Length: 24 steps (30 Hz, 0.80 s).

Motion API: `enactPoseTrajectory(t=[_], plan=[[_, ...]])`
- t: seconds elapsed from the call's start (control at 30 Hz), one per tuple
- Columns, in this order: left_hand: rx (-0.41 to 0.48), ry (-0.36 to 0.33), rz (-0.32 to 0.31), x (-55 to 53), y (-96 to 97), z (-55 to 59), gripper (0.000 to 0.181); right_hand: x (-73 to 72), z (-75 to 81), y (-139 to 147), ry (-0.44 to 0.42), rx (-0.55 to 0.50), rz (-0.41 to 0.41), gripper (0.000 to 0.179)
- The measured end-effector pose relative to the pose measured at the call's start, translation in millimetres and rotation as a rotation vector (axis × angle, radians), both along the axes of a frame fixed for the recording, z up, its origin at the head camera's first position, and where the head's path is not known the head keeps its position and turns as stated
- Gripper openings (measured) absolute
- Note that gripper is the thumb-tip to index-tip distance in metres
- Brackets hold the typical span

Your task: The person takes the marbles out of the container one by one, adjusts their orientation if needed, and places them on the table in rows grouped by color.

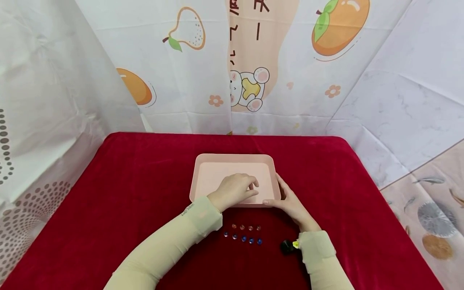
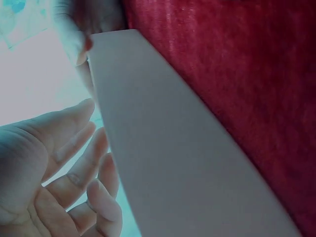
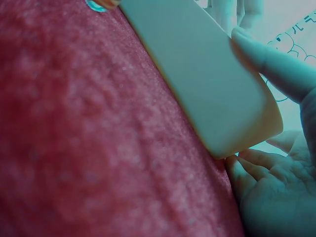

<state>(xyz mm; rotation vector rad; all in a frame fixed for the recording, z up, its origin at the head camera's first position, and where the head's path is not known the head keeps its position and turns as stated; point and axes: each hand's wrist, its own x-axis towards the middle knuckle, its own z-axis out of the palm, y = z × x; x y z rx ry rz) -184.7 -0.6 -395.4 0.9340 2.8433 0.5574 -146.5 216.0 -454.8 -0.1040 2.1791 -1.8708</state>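
A shallow pale pink tray (image 1: 217,171) lies on the red cloth in the head view. My left hand (image 1: 236,188) is over the tray's front half, its fingers loosely bent and nothing visible between them. In the left wrist view those fingers (image 2: 74,177) appear beside the tray's outer wall (image 2: 148,123). At the tray's front right corner, my right hand (image 1: 290,203) grips it, thumb at the front rim and fingers along the right side. The right wrist view shows the thumb (image 3: 276,66) against the tray wall (image 3: 197,79) and fingers near its lower edge.
Nearer than the tray lie two rows of small shiny pieces, several orange ones (image 1: 242,227) behind several blue ones (image 1: 243,239). A small black object (image 1: 286,247) sits by the right sleeve, a yellow tag beside it. Printed curtains (image 1: 203,80) hang behind the red-covered table (image 1: 152,173).
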Motion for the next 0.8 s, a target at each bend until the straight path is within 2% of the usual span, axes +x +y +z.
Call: enactPoseTrajectory(t=[0.17, 0.3, 0.63, 0.8], plan=[[-0.055, 0.020, -0.043, -6.9, 6.6, 0.0, 0.020, 0.6, 0.5, 1.0, -0.002, 0.006, 0.002, 0.105], [-0.067, 0.014, -0.087, -12.6, 11.2, -0.4, 0.021, 0.2, 0.2, 0.6, 0.003, -0.001, 0.003, 0.104], [-0.143, 0.020, -0.186, -23.7, 23.3, 5.1, 0.023, -0.8, -0.4, 0.3, 0.033, -0.024, 0.012, 0.102], [-0.173, 0.018, -0.219, -27.9, 29.9, 1.7, 0.025, -0.9, -0.5, 0.3, 0.026, -0.014, 0.005, 0.105]])
